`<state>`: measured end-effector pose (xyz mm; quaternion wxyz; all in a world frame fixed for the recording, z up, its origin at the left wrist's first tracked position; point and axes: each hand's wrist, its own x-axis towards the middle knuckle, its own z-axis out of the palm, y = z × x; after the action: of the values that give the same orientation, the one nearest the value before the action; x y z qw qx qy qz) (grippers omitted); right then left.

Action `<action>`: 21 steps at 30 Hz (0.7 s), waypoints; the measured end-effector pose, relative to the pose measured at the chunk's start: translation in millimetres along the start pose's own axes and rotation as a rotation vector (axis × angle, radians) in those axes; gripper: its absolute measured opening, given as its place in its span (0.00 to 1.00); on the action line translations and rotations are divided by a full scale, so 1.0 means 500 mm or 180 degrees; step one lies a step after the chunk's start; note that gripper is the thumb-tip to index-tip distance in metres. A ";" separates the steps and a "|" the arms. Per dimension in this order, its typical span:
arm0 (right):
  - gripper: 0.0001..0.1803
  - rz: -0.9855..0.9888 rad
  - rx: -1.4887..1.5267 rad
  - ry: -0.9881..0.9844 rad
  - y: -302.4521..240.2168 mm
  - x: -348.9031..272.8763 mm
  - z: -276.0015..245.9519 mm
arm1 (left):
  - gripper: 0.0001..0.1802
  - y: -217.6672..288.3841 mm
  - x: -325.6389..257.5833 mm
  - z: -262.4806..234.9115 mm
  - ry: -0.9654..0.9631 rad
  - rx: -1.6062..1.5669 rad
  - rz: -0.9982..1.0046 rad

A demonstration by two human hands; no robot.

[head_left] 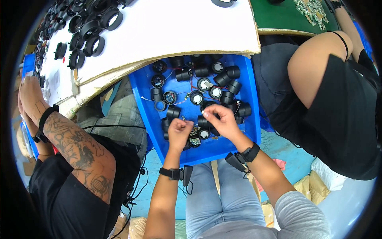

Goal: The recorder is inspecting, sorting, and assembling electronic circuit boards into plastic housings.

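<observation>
In the head view, black cylindrical parts [232, 72] are contained in a blue bin [148, 119] at the frame's centre. The left hand's [179, 133] fingers are pinched nearly together, the right hand's [225, 122] slightly parted; whether something is gripped cannot be told.

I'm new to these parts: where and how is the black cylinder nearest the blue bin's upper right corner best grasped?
Probably pinch the black cylinder around its curved side wall, from above and the right: it seems to lie sideways, with a neighbouring part close at its lower left.
</observation>
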<state>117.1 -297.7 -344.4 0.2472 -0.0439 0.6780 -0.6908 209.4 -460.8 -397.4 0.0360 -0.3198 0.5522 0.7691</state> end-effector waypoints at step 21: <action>0.06 -0.0066 -0.0743 -0.1006 -0.041 -0.011 -0.005 | 0.09 0.146 -0.073 0.054 -0.0024 -0.0645 -0.0565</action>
<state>115.2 -293.8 -323.5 0.3366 -0.1871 0.7058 -0.5946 196.3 -454.5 -312.4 0.0736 -0.3665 0.4410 0.8159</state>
